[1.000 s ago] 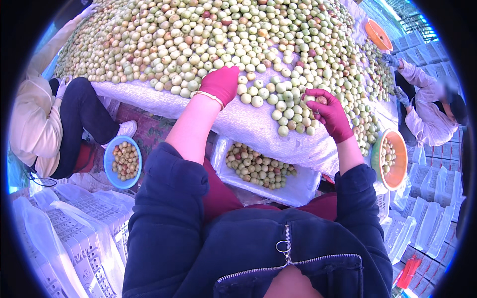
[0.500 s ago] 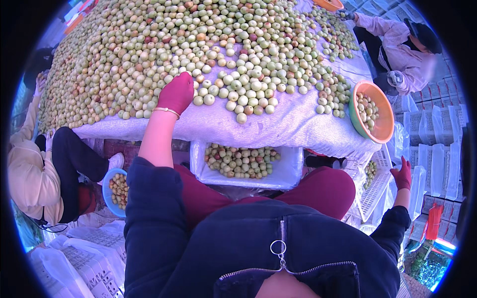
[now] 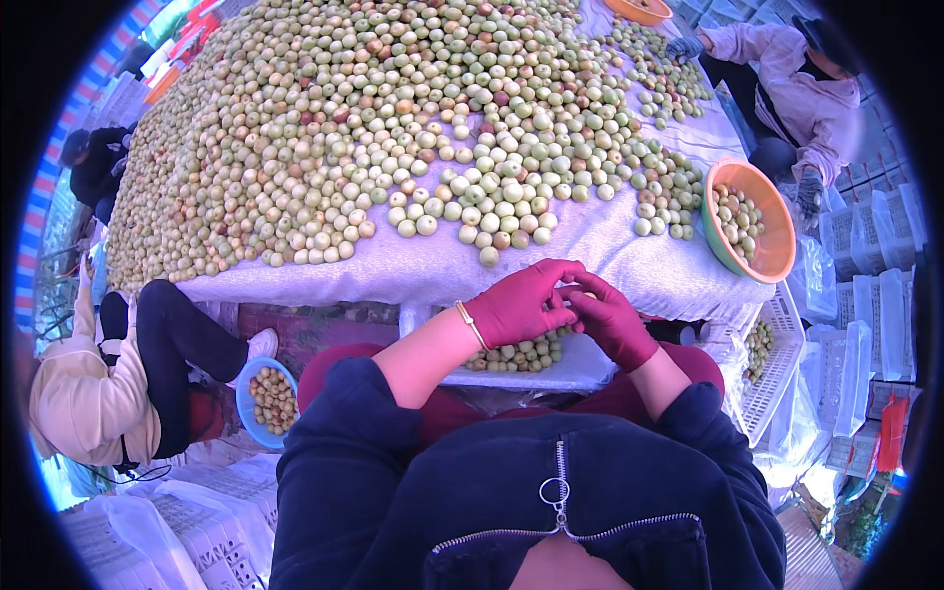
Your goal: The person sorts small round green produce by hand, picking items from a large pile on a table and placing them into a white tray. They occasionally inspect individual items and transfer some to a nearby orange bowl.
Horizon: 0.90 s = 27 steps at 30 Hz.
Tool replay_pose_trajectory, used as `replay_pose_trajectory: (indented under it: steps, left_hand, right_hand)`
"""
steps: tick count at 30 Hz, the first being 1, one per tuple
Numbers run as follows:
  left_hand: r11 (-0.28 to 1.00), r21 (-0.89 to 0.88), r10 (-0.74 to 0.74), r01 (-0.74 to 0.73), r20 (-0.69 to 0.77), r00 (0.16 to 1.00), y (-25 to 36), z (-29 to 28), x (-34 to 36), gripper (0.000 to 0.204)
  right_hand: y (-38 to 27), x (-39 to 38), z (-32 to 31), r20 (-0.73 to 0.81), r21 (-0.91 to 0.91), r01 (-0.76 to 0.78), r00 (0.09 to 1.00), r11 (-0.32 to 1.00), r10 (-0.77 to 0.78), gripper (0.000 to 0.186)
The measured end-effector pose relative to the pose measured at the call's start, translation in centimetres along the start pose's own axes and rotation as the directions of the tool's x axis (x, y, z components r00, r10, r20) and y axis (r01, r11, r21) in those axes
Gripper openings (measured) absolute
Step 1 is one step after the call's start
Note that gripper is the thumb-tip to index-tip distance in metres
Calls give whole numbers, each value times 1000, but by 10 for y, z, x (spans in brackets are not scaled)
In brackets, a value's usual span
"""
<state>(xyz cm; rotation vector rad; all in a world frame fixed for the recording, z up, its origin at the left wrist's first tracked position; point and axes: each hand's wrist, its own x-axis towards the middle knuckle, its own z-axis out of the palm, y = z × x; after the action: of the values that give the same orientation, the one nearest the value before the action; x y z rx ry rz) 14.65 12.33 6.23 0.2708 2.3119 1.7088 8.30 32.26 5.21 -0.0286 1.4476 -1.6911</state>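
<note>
in the head view, the left hand (image 3: 526, 303) and right hand (image 3: 612, 320) met just off the surface's (image 3: 629, 261) near edge, fingers bent and touching; whether they gripped anything could not be told. round fruit (image 3: 295, 128) lay heaped across the surface, with more in the lined crate (image 3: 580, 370) below and the orange bowl (image 3: 774, 236) at the near right corner. the step looked like a pause between pieces; the next move likely called for parting the hands
</note>
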Motion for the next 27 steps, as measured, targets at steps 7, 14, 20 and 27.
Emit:
replay_pose_trajectory:
  steps: [7,14,20,27]
  left_hand:
    - [915,399,-18,57,-103,995,2,-62,-38,45]
    - [844,529,8,92,-185,983,-6,-63,-64,44]
    - [790,594,-34,152,-206,978,-29,-72,-44,36]
    - [765,629,-50,141,-160,986,-28,-70,-32,35]
  right_hand:
    - [-64,-78,-215,-449,-539,235,732,809,-512,34]
    - [-119,-97,-282,-226,-954,-298,654,28,-722,45]
    - [-127,144,-79,370,-796,571,723,202,-584,30]
    - [-101,323,80,264,-960,215,905,-177,-333,29]
